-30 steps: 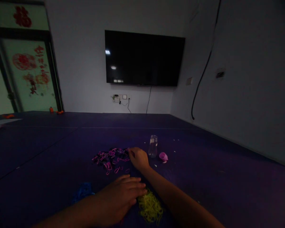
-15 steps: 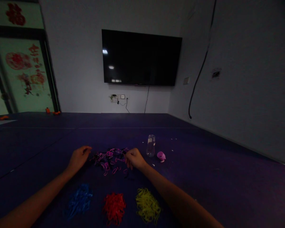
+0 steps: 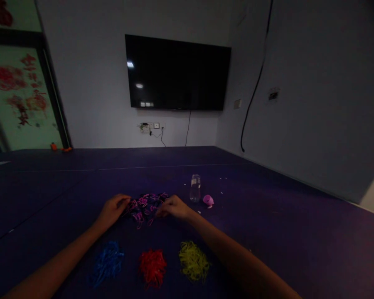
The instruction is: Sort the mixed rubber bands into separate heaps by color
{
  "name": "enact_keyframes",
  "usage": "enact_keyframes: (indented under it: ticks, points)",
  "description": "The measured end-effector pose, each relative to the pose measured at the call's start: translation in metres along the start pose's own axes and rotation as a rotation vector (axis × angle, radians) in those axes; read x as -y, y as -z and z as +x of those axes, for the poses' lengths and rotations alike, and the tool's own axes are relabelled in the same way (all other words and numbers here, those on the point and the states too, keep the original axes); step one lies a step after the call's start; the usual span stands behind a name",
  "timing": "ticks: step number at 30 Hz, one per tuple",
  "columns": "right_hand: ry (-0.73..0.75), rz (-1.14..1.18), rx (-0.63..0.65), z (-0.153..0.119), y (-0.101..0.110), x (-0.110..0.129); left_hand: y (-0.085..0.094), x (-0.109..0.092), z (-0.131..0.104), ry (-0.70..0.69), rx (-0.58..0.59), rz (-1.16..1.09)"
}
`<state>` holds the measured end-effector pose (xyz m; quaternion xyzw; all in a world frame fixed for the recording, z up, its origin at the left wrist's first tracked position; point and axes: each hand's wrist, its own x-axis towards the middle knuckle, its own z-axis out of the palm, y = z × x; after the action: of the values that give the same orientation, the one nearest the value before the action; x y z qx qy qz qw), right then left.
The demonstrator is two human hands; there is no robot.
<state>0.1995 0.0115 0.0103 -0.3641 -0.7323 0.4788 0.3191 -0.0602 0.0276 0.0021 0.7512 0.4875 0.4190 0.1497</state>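
Observation:
A loose pile of pink and black rubber bands (image 3: 145,204) lies on the dark purple tabletop between my hands. At its left edge is my left hand (image 3: 114,207), fingers curved toward the bands with the thumb a little apart. My right hand (image 3: 173,207) reaches in from the right, its fingers stretched down to the pile's edge; the tips are dim among the bands. Nearer to me lie a blue heap of bands (image 3: 108,261), a red heap of bands (image 3: 152,267) and a yellow heap of bands (image 3: 193,261).
Just right of my right hand stands a clear bottle (image 3: 195,190). A small pink cup-shaped piece (image 3: 208,201) lies beside it, with white scraps scattered around. Orange objects (image 3: 66,149) sit at the table's far left edge. A television (image 3: 177,72) hangs on the wall.
My right hand has moved left along the pile and its fingers have straightened. The stray bands at the pile's right are drawn in. My left hand has come closer to the pile.

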Motion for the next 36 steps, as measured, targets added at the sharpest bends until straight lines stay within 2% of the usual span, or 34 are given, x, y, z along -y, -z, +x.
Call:
enact_keyframes:
  ticks: [3, 5, 8, 11, 17, 20, 23, 26, 30, 32, 33, 36]
  points:
    - [0.109, -0.111, -0.253, 0.003, 0.004, -0.012, -0.002, -0.006, -0.001, -0.243, 0.044, 0.159]
    - [0.156, -0.221, -0.397, 0.003, 0.006, -0.017, -0.003, -0.006, -0.001, -0.342, 0.091, 0.210]
    - [0.164, -0.435, -0.605, 0.000, 0.006, -0.018, -0.004, -0.002, -0.001, -0.401, 0.142, 0.264]
    - [0.085, -0.626, -0.738, -0.002, 0.005, -0.016, -0.004, 0.002, -0.002, -0.417, 0.183, 0.314]
    - [-0.039, -0.750, -0.818, -0.005, 0.004, -0.012, -0.004, 0.004, -0.001, -0.394, 0.224, 0.284]
    - [-0.097, -0.791, -0.849, -0.008, 0.003, -0.011, -0.002, 0.000, -0.001, -0.327, 0.214, 0.197]
    - [-0.124, -0.801, -0.822, -0.008, 0.002, -0.012, 0.001, -0.004, -0.001, -0.233, 0.197, 0.105]
    - [-0.052, -0.704, -0.768, -0.006, 0.001, -0.014, 0.003, -0.006, 0.000, -0.144, 0.185, 0.031]
    - [0.154, -0.441, -0.664, -0.004, 0.003, -0.016, 0.006, -0.007, 0.000, -0.049, 0.153, -0.046]
    - [0.191, -0.423, -0.718, -0.005, 0.005, -0.015, 0.008, -0.009, -0.001, -0.016, 0.136, -0.062]
    - [0.163, -0.466, -0.776, -0.006, 0.006, -0.015, 0.009, -0.010, -0.001, -0.004, 0.127, -0.064]
    - [-0.037, -0.670, -0.898, -0.009, 0.007, -0.014, 0.012, -0.016, -0.002, 0.027, 0.106, -0.061]
